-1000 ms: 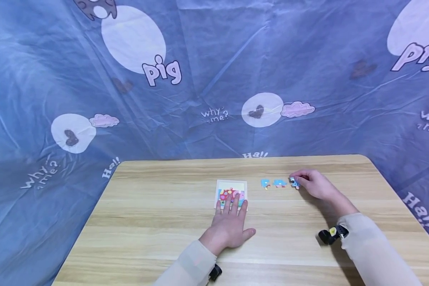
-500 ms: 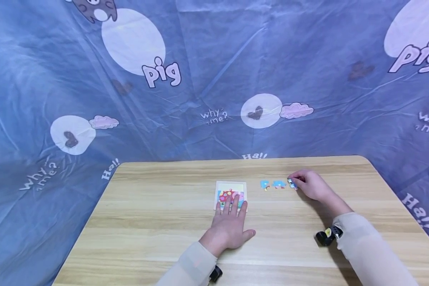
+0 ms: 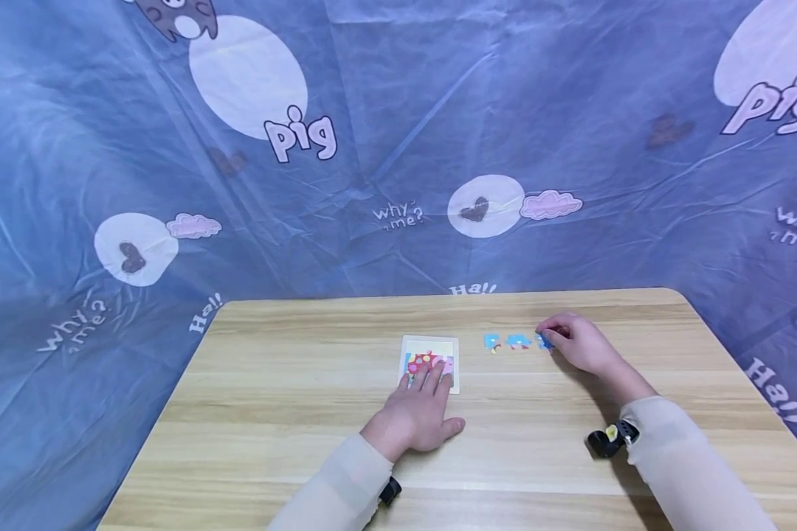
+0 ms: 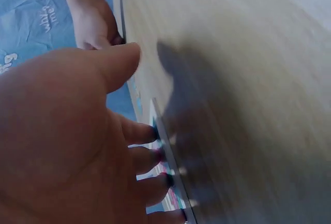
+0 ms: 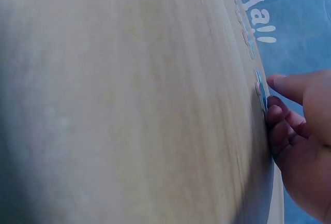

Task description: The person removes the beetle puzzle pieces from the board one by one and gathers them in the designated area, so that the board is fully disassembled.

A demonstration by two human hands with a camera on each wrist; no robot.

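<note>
Puzzle board (image 3: 430,345) partly under left hand (image 3: 415,417), loose pieces (image 3: 519,341) beside.

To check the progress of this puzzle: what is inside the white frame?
The white frame holds a red and pink puzzle section below a pale strip. Whatever lies under the left hand cannot be seen.

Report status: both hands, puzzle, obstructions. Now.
Left hand resting on puzzle board, partly covering lower half. Right hand on rightmost loose piece. Board's top strip unfilled, uncovered.
</note>
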